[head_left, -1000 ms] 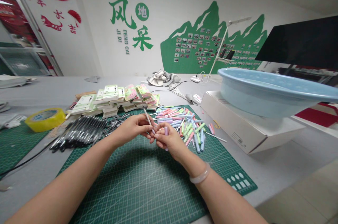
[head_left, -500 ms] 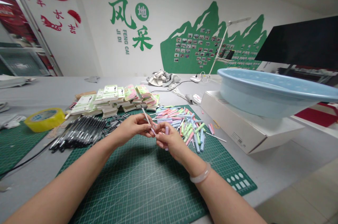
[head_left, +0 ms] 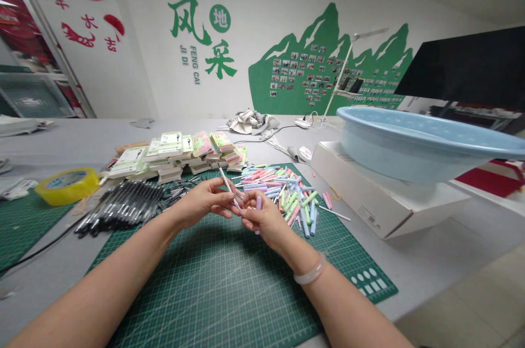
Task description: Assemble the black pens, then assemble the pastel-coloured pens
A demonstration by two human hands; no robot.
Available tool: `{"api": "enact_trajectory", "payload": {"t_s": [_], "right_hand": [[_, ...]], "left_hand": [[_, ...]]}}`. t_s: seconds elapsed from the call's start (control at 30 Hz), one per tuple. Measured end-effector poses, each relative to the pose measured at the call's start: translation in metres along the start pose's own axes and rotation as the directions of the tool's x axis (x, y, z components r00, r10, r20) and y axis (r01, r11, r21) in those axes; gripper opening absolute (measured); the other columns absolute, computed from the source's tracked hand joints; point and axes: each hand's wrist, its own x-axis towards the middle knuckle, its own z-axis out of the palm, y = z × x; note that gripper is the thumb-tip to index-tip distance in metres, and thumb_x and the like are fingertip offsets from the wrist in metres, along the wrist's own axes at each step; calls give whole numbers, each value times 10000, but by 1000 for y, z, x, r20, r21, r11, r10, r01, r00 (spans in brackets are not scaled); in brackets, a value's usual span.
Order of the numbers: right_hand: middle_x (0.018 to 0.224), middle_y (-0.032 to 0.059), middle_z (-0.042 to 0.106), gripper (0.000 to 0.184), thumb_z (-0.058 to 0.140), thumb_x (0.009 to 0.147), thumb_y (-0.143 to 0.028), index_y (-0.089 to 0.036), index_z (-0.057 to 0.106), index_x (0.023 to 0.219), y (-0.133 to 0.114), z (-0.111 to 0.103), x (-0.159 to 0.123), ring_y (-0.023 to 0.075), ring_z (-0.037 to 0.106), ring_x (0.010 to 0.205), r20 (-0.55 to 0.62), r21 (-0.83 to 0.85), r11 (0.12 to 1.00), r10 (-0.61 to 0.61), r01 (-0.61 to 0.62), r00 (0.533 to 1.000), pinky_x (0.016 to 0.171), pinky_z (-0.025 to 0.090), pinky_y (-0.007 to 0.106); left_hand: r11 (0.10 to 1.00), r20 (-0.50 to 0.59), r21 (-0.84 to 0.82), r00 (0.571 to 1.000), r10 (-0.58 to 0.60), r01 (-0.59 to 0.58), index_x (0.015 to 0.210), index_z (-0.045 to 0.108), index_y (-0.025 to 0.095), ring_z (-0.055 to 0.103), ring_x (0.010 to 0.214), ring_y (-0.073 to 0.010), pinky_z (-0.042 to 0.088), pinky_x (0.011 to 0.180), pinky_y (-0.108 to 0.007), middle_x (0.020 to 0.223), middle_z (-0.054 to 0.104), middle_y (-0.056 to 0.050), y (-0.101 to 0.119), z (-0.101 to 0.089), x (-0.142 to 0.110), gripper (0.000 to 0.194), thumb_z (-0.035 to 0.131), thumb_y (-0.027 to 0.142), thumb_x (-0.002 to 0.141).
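Both hands meet above the green cutting mat (head_left: 213,293). Closed in a pinch, my left hand (head_left: 205,201) has a slim white pen refill (head_left: 225,179) that slants up and away, its lower end pale purple. My right hand (head_left: 264,219) is closed around a short purple pen tube (head_left: 258,203), which stands nearly upright between the fingers. The right fingertips touch or nearly touch the refill's lower end; the fingers partly hide that contact. Just beyond the right hand lies a pile of pastel pen parts (head_left: 293,195) in pink, green, blue and purple.
Black pens (head_left: 123,206) lie in a row at the left, near a yellow tape roll (head_left: 68,186). Stacked small boxes (head_left: 170,145) stand behind them. On the right, a blue basin (head_left: 381,151) rests on a white carton (head_left: 369,197). Crumpled cloth (head_left: 252,122) lies at the back.
Hardly anything differs. Both hands keep their hold, with the refill and purple tube shifted only slightly; the whole view has moved a little.
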Motion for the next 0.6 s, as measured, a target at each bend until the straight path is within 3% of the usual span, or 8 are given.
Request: {"api": "enact_trajectory", "payload": {"t_s": [0.47, 0.6], "right_hand": [[697, -48, 553, 264, 665, 651, -193, -196, 459, 817, -3, 2, -2, 33, 390, 406, 11, 18, 1000, 2, -3, 1000, 378, 194, 170], [708, -41, 578, 170, 551, 669, -150, -201, 494, 821, -3, -1, 1, 46, 340, 426, -34, -98, 995, -21, 18, 999, 413, 203, 185]], "left_hand": [[996, -30, -87, 999, 15, -18, 896, 539, 158, 686, 760, -184, 548, 724, -312, 898, 695, -76, 3, 1, 0, 269, 697, 304, 734], [997, -68, -48, 996, 54, -57, 914, 535, 155, 689, 785, -197, 552, 727, -307, 896, 699, -98, 9, -4, -2, 267, 671, 325, 759]]}}
